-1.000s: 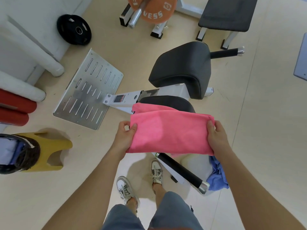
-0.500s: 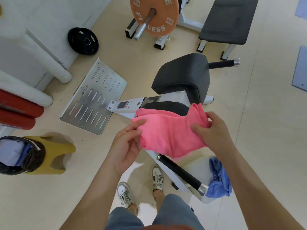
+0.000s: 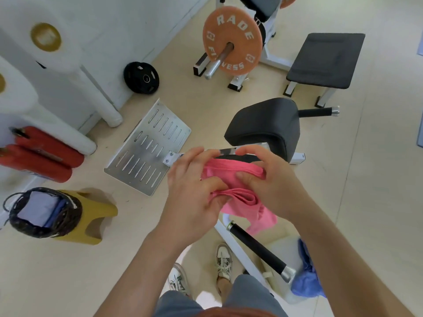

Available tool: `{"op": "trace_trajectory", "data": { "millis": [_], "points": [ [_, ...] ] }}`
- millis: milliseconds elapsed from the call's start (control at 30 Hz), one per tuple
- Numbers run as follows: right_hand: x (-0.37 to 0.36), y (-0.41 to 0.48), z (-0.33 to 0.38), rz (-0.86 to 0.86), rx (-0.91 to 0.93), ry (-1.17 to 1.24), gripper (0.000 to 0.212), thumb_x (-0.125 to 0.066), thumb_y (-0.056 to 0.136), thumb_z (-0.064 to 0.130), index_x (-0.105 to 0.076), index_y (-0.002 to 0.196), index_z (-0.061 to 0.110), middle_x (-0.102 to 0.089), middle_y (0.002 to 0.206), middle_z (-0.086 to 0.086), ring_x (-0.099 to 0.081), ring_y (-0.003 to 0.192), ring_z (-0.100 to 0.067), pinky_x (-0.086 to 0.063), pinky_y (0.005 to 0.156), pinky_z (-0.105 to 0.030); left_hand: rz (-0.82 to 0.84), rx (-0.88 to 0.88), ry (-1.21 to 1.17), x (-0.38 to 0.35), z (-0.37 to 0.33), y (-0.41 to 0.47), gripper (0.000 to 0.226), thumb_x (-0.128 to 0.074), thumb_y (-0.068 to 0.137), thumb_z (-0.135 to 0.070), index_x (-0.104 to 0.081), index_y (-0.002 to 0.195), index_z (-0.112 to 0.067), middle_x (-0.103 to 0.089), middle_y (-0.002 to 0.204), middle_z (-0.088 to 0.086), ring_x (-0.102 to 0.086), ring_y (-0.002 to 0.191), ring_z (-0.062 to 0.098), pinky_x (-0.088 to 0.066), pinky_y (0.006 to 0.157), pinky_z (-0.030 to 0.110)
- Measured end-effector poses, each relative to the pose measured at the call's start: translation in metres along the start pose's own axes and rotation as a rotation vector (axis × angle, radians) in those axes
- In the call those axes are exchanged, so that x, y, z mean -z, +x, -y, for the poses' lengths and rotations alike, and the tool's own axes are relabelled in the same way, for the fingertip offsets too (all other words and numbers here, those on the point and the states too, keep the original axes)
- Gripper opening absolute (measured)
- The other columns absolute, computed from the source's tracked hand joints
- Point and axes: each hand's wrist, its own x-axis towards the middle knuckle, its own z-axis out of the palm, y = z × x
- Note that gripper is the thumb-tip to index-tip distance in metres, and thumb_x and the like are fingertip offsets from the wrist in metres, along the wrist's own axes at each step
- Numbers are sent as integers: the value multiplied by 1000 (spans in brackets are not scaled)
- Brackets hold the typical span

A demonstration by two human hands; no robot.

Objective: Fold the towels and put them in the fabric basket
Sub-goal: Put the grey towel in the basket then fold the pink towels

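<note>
Left grip and right grip close together, both pinching pink towel. Towel bunched in layered folds, loose end hanging below right grip. Dark woven basket at left, touching yellow stool, pale folded towels inside. Blue towel crumpled on machine base, lower right, beside black handle.

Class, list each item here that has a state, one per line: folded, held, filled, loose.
pink towel: folded in layers, one end hanging.
left hand: grips the pink towel.
right hand: grips the pink towel.
blue towel: crumpled, lying on the machine base.
fabric basket: upright on yellow stool, folded cloth inside.
</note>
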Motion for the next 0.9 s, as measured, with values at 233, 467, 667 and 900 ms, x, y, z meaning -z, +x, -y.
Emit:
{"op": "trace_trajectory", "data": {
  "millis": [233,467,667,900],
  "points": [
    [5,0,8,131,44,217,33,-71,84,20,-53,112,23,-62,59,13,-50,48,-7,-43,50,-20,279,146,-446,17,0,11,14,-69,69,-28,-56,65,-29,-59,77,-13,-53,75,6,-41,81,33],
    [28,-13,-24,431,-98,467,59,-64,84,44,-37,134,31,-65,113,-6,-66,93,-25,-54,74,-31,56,606,-1000,6,3,4,11,-66,76,-30,-64,67,-23,-50,62,-7,-43,58,15,-34,50,24],
    [36,-17,-67,460,-188,378,51,-82,70,9,-63,116,20,-69,101,-5,-67,97,-24,-56,83,-33,20,840,-1300,-29,11,-7,9,-62,87,-24,-66,83,-17,-62,76,0,-54,70,15,-43,57,24],
    [34,-12,-102,488,-259,348,20,-75,75,8,-69,92,-2,-67,82,-23,-64,75,-24,-57,76,-42,621,1053,-1341,-64,23,-8,55,-65,79,-45,-62,116,-5,-72,103,9,-69,94,21,-55,76,30]
  ]
}}
